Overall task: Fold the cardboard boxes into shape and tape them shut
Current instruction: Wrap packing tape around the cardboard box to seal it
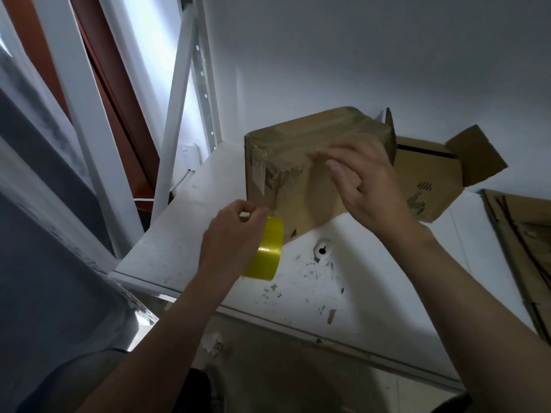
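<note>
One scuffed white counter carries all parts. Centre: a closed cardboard box, with glossy tape across its top and left end. Behind it to the right stands a second box with its flaps open, and at far right lies flattened cardboard. My right hand lies on the near face, fingers fairly straight and pressing. My left hand curls round the yellow tape roll, thumb and forefinger pinching at its top, just beside the box's lower corner. Judged step: laying a strip on this face. I would hold the strip taut, smooth outward from the seam, then tear cleanly.
</note>
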### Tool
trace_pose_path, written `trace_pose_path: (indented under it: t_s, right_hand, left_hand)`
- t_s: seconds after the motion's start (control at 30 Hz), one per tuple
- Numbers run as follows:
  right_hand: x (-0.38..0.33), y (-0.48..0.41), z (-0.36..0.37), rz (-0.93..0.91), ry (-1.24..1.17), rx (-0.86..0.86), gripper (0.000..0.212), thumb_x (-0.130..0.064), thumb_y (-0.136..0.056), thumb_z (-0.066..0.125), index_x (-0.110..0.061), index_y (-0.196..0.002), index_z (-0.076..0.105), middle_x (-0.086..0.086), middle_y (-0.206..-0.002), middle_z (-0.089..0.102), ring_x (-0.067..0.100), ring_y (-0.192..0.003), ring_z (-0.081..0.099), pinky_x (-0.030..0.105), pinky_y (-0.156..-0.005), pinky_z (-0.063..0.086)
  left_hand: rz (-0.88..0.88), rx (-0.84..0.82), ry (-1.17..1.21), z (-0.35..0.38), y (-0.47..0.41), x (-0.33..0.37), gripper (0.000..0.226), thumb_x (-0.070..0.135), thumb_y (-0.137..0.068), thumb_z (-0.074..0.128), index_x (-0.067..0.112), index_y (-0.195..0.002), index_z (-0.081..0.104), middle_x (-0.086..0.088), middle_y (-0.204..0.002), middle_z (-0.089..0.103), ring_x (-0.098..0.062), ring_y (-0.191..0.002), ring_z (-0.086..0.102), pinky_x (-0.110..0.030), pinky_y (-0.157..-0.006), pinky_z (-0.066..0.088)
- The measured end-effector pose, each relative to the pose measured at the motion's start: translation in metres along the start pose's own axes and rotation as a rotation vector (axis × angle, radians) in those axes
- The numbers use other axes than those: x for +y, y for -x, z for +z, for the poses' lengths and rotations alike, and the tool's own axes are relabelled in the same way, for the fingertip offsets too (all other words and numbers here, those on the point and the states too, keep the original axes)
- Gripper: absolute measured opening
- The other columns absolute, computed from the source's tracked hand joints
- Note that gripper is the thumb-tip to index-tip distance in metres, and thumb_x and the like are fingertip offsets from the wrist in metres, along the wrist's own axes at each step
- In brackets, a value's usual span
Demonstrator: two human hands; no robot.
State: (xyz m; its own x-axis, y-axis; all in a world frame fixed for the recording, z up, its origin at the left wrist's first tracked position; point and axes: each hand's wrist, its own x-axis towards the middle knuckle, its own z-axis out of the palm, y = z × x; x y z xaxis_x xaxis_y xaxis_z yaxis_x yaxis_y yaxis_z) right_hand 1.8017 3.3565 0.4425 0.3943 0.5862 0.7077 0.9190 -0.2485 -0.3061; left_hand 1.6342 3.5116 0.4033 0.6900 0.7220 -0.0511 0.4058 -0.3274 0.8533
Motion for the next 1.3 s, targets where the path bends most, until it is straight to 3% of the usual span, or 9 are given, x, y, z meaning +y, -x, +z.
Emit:
trace_pose_path:
  t_s: [0.13, 0.23, 0.4, 0.63, 0.73, 0.83, 1.07, 1.2, 1.3]
  right_hand:
    - [-0.002, -0.025, 0.024, -0.122, 0.016, -0.174, 0.046, -0.042, -0.102, 0.051, -0.016, -0.139, 0.061, 0.004, -0.146, 0.055, 0.029, -0.129, 0.050, 0.039, -0.110, 0.035]
    - [0.006, -0.033, 0.044, -0.155, 0.129, -0.235, 0.055, -0.057, -0.092, 0.057, -0.029, -0.138, 0.062, -0.009, -0.147, 0.055, 0.023, -0.121, 0.051, 0.039, -0.099, 0.033]
    - [0.017, -0.034, 0.063, -0.174, 0.024, -0.109, 0.059, -0.060, -0.078, 0.068, -0.035, -0.132, 0.066, -0.018, -0.140, 0.059, 0.008, -0.106, 0.042, 0.037, -0.097, 0.031]
    - [0.023, -0.030, 0.048, -0.158, 0.129, -0.364, 0.098, -0.061, -0.070, 0.079, -0.030, -0.154, 0.039, -0.009, -0.155, 0.042, 0.015, -0.120, 0.037, 0.035, -0.108, 0.018]
    - [0.012, -0.033, 0.044, -0.063, 0.082, -0.372, 0.087, -0.077, -0.078, 0.059, -0.034, -0.152, 0.043, -0.015, -0.152, 0.044, 0.007, -0.120, 0.031, 0.037, -0.110, 0.018]
    - [-0.010, -0.027, 0.060, 0.073, 0.186, -0.213, 0.075, -0.079, -0.086, 0.043, -0.035, -0.145, 0.052, -0.015, -0.143, 0.052, 0.015, -0.118, 0.039, 0.034, -0.108, 0.018]
    - [-0.033, -0.016, 0.081, 0.142, 0.232, -0.045, 0.072, -0.058, -0.074, 0.072, -0.022, -0.135, 0.059, 0.003, -0.129, 0.055, 0.026, -0.126, 0.042, 0.055, -0.123, 0.008]
    - [-0.038, -0.020, 0.076, 0.168, 0.356, -0.094, 0.074, -0.080, -0.079, 0.052, -0.026, -0.128, 0.062, -0.002, -0.121, 0.057, 0.026, -0.118, 0.048, 0.050, -0.122, 0.014]
    - [-0.045, -0.022, 0.078, 0.215, 0.376, -0.035, 0.058, -0.071, -0.092, 0.044, -0.024, -0.120, 0.065, -0.002, -0.115, 0.058, 0.027, -0.113, 0.050, 0.053, -0.119, 0.019]
  left_hand:
    - [-0.010, -0.006, -0.009, -0.007, -0.001, -0.002, 0.029, 0.046, -0.095, 0.055, 0.030, -0.119, 0.063, 0.004, -0.111, 0.063, -0.021, -0.098, 0.060, -0.039, -0.087, 0.052]
    - [-0.004, 0.005, -0.006, -0.009, -0.004, -0.006, 0.026, 0.041, -0.098, 0.055, 0.031, -0.121, 0.061, 0.006, -0.112, 0.061, -0.019, -0.098, 0.059, -0.035, -0.081, 0.048]
    - [0.023, 0.040, 0.024, -0.013, -0.010, -0.007, 0.023, 0.040, -0.098, 0.055, 0.033, -0.119, 0.062, 0.009, -0.108, 0.059, -0.013, -0.092, 0.057, -0.032, -0.077, 0.044]
    - [0.037, 0.040, 0.021, -0.012, -0.014, -0.007, 0.010, 0.040, -0.098, 0.057, 0.039, -0.107, 0.053, 0.010, -0.106, 0.056, -0.016, -0.093, 0.056, -0.032, -0.078, 0.043]
    - [0.046, 0.033, 0.013, -0.011, -0.013, -0.009, 0.010, 0.040, -0.098, 0.057, 0.040, -0.108, 0.053, 0.011, -0.104, 0.056, -0.012, -0.089, 0.054, -0.032, -0.078, 0.043]
    - [0.056, 0.029, 0.001, -0.009, -0.014, -0.011, 0.012, 0.041, -0.098, 0.056, 0.039, -0.110, 0.054, 0.011, -0.102, 0.056, -0.012, -0.088, 0.054, -0.032, -0.077, 0.043]
    - [0.063, 0.035, -0.022, -0.008, -0.019, -0.018, 0.008, 0.044, -0.095, 0.056, 0.045, -0.101, 0.051, 0.026, -0.085, 0.049, -0.002, -0.079, 0.051, -0.028, -0.069, 0.041]
    - [0.057, 0.024, -0.028, -0.007, -0.018, -0.018, 0.010, 0.051, -0.092, 0.053, 0.045, -0.099, 0.049, 0.024, -0.084, 0.047, -0.003, -0.077, 0.050, -0.030, -0.070, 0.040]
    - [0.061, 0.007, -0.025, -0.006, -0.017, -0.016, 0.017, 0.054, -0.083, 0.046, 0.046, -0.098, 0.050, 0.025, -0.083, 0.049, -0.002, -0.079, 0.051, -0.030, -0.069, 0.042]
